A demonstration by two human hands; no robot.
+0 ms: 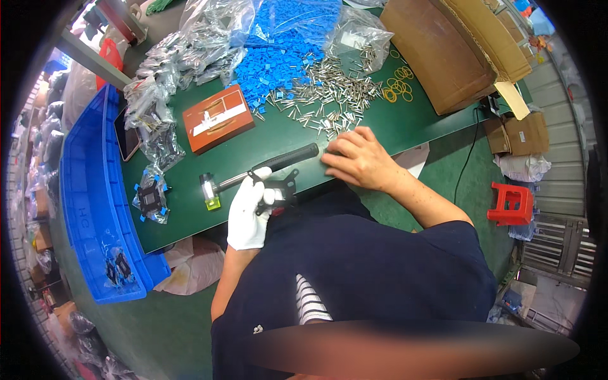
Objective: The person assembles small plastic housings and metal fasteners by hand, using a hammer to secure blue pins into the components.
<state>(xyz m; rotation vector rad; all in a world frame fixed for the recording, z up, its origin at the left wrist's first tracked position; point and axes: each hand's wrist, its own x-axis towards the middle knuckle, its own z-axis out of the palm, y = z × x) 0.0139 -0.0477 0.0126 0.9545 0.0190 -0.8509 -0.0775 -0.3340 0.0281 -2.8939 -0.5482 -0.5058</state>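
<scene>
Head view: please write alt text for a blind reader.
A white-gloved left hand holds a black bracket at a green table; the bare right hand rests flat beside a small mallet, near metal pins and blue clips.

White knit cloth glove on left hand (248, 212), closed round a matt black metal bracket (278, 188). Bare right hand (358, 158) flat on matt green table mat (405, 123). Alongside, a mallet (253, 174) with a rubbery matt black grip, shiny metal shaft and translucent yellow-green plastic head. Bright, glossy metal pins (329, 95) scattered beside matt blue plastic clips (278, 57). Crinkled clear plastic bags (158, 95), shiny under the light. Dull brown corrugated cardboard box (443, 50). Smooth blue plastic bin (88, 190), slightly glossy. Thin yellow rubber bands (398, 85).
</scene>
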